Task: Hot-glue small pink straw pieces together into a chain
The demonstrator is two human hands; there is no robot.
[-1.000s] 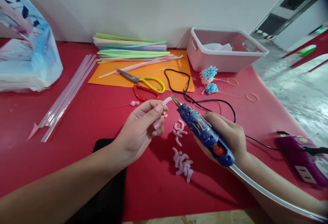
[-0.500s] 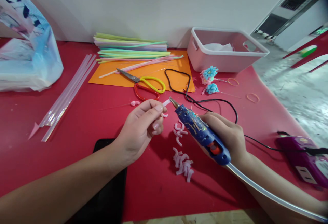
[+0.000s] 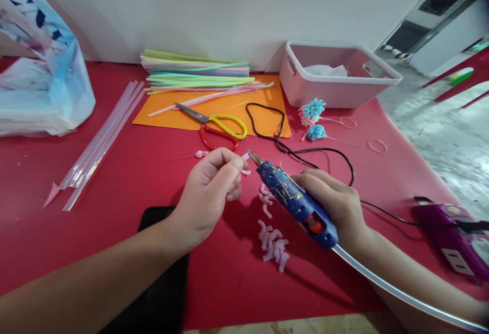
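Between the thumb and fingers of my left hand (image 3: 214,191) is a short pale pink pipe cleaner piece (image 3: 245,156). My right hand (image 3: 336,196) is wrapped around a blue hot glue gun (image 3: 294,199), whose metal tip sits right at that piece; I cannot tell if they touch. A clear glue stick (image 3: 397,293) trails out of the gun's back. Below the gun lie two small heaps of curled pink pipe cleaner pieces (image 3: 273,246). Scissors (image 3: 217,125) with one yellow and one red handle rest beyond my left hand, near a small pink piece on a thin wire (image 3: 201,154).
Pipe cleaners (image 3: 198,72) in several colours lie on an orange sheet (image 3: 160,115). Behind stands a pink basket (image 3: 324,92), with blue flowers (image 3: 315,107) before it. Glue sticks (image 3: 103,145), a plastic bag (image 3: 46,84), a black phone-like slab (image 3: 160,288), a cord (image 3: 336,150) and a purple power strip (image 3: 446,237) surround the hands.
My right hand has shifted the glue gun slightly left, along the pink piece towards my left fingertips. My left hand stays nearly in place, still pinching the piece.
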